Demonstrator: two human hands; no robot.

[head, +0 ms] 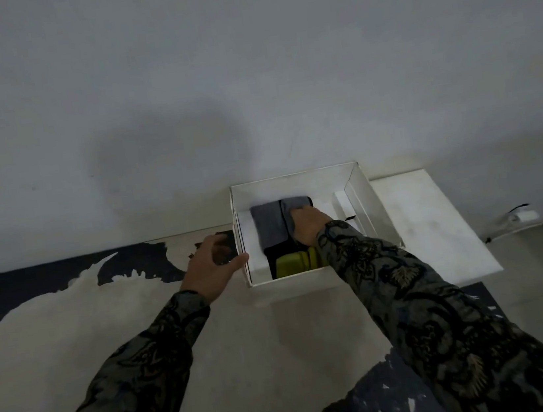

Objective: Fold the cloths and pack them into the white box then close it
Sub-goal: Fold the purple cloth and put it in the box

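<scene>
The open white box (297, 179) stands on the table against the wall. Inside it lies a folded grey cloth (269, 224) on top of a black cloth, with a yellow-green cloth (296, 262) showing at the near end. My right hand (307, 227) is inside the box, its fingers pressed down on the grey cloth's right part. At the box's outer left wall, my left hand (214, 266) has its thumb on the near-left corner of the rim. The flat white lid (430, 219) lies to the right of the box.
A small white inner carton (344, 204) sits in the box's right part. The tabletop (107, 331) is beige with dark peeled patches. White cables and small white items (524, 219) lie at the far right. A grey wall rises directly behind the box.
</scene>
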